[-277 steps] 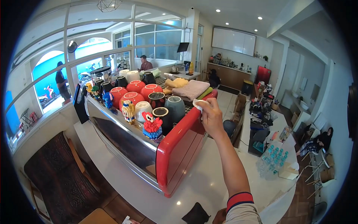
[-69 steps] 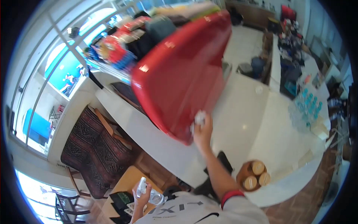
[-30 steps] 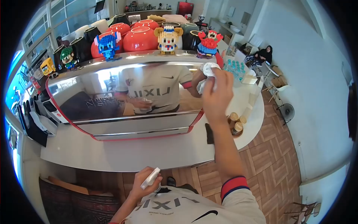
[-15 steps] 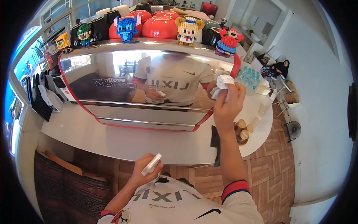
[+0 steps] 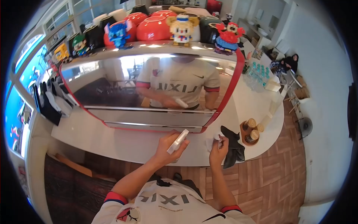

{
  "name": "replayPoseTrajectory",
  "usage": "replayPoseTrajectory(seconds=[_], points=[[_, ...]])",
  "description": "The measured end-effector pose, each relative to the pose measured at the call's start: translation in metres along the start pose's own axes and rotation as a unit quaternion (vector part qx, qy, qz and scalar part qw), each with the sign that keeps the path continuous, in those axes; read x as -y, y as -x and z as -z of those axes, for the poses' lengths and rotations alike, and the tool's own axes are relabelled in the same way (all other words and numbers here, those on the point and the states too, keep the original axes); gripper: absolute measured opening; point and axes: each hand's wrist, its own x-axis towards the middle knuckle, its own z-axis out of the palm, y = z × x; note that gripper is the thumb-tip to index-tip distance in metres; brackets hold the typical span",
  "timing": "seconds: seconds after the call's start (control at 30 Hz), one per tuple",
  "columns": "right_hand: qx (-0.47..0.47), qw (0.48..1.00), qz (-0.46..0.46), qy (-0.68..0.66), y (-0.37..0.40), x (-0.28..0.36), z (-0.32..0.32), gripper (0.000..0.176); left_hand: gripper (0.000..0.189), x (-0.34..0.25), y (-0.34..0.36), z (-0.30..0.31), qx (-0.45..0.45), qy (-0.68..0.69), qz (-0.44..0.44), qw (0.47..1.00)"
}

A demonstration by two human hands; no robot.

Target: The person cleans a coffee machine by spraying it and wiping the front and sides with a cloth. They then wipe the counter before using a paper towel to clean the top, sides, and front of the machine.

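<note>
My left hand [image 5: 166, 148] is closed around a flat white rectangular block [image 5: 179, 141], tilted above the near edge of the counter. My right hand [image 5: 219, 151] pinches a crumpled white tissue or cloth [image 5: 214, 140] low over the counter. Next to that hand lies a dark cloth [image 5: 233, 146], partly hanging over the edge. In front of me stands a coffee machine with a mirror-like panel [image 5: 123, 89] framed in red, which reflects my shirt and arms. Neither hand touches the panel.
Brick-built figures [image 5: 182, 30] and upturned red cups [image 5: 153, 29] line the machine's top. To the right are a round tray of jars [image 5: 249, 132] and plastic bottles [image 5: 257, 76]. A seated person [image 5: 289, 62] is farther back. A patterned bench [image 5: 74, 183] stands at lower left.
My right hand has come down from the panel's right edge to the counter, bringing the white tissue or cloth along. My left hand has risen and shifted right with the white block.
</note>
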Motion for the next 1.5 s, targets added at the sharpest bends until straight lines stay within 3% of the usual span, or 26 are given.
replayPoseTrajectory(seconds=[0.23,0.3,0.4,0.47,0.53,0.63,0.7,0.8,0.83,0.9,1.0,1.07,1.1,1.17,1.27,1.3,1.33,1.37,1.4,1.47,1.5], points=[[-0.058,0.998,-0.01,0.001,0.001,0.017,-0.017,0.015,0.016,0.019,-0.007,0.016,0.046,0.007,-0.001,0.999],[-0.104,0.992,0.06,0.039,-0.008,0.014,-0.035,0.016,0.014,0.026,-0.004,0.031,0.059,0.003,-0.007,0.998],[-0.163,0.985,0.028,0.04,-0.029,0.028,-0.073,0.019,0.013,0.037,0.004,0.07,0.071,-0.013,-0.019,0.997],[-0.276,0.958,0.076,0.015,-0.033,0.018,-0.104,0.022,0.013,0.046,0.015,0.109,0.091,-0.023,-0.032,0.995],[-0.294,0.953,0.062,0.039,-0.01,0.043,-0.148,0.026,0.016,0.058,0.031,0.15,0.078,-0.024,-0.017,0.997],[-0.277,0.919,0.214,0.182,0.056,0.053,-0.249,0.024,0.017,0.089,0.069,0.211,0.081,-0.035,-0.004,0.996],[-0.194,0.936,0.28,0.083,0.083,0.082,-0.277,0.019,0.017,0.097,0.088,0.245,0.095,-0.045,0.041,0.994],[-0.259,0.921,0.228,0.178,0.05,0.041,-0.244,0.016,0.018,0.108,0.119,0.295,0.127,-0.062,0.133,0.981],[-0.297,0.907,0.219,0.205,0.022,0.064,-0.204,0.013,0.018,0.114,0.127,0.306,0.139,-0.065,0.126,0.98],[-0.416,0.886,0.149,0.14,-0.032,0.078,-0.151,0.016,0.022,0.123,0.139,0.322,0.118,-0.054,0.203,0.971],[-0.47,0.861,0.148,0.126,-0.047,0.07,-0.154,0.018,0.025,0.129,0.142,0.337,0.13,-0.084,0.187,0.97],[-0.406,0.884,0.164,0.167,0.0,0.089,-0.2,0.016,0.024,0.128,0.135,0.336,0.145,-0.113,0.174,0.967],[-0.344,0.911,0.172,0.15,0.035,0.069,-0.237,0.019,0.025,0.125,0.131,0.331,0.107,-0.091,0.197,0.97],[-0.205,0.942,0.249,0.096,0.106,0.065,-0.298,0.035,0.026,0.12,0.124,0.317,0.07,-0.065,0.216,0.972],[-0.132,0.97,0.196,0.06,0.113,0.036,-0.295,0.039,0.029,0.113,0.109,0.306,0.071,-0.045,0.21,0.974],[-0.238,0.928,0.218,0.185,0.084,0.021,-0.27,0.032,0.029,0.106,0.104,0.303,0.084,-0.054,0.202,0.974],[-0.274,0.95,0.075,0.132,0.056,0.003,-0.24,0.025,0.029,0.102,0.101,0.299,0.097,-0.061,0.195,0.974],[-0.328,0.927,0.121,0.134,0.021,0.036,-0.191,0.021,0.029,0.103,0.103,0.302,0.095,-0.06,0.196,0.974],[-0.362,0.913,0.126,0.137,-0.006,0.022,-0.168,0.021,0.033,0.106,0.105,0.308,0.12,-0.074,0.218,0.966],[-0.396,0.898,0.128,0.143,-0.015,0.003,-0.16,0.021,0.038,0.106,0.106,0.304,0.148,-0.087,0.242,0.955],[-0.388,0.905,0.109,0.138,-0.005,0.002,-0.172,0.022,0.032,0.104,0.104,0.294,0.114,-0.079,0.217,0.966]])
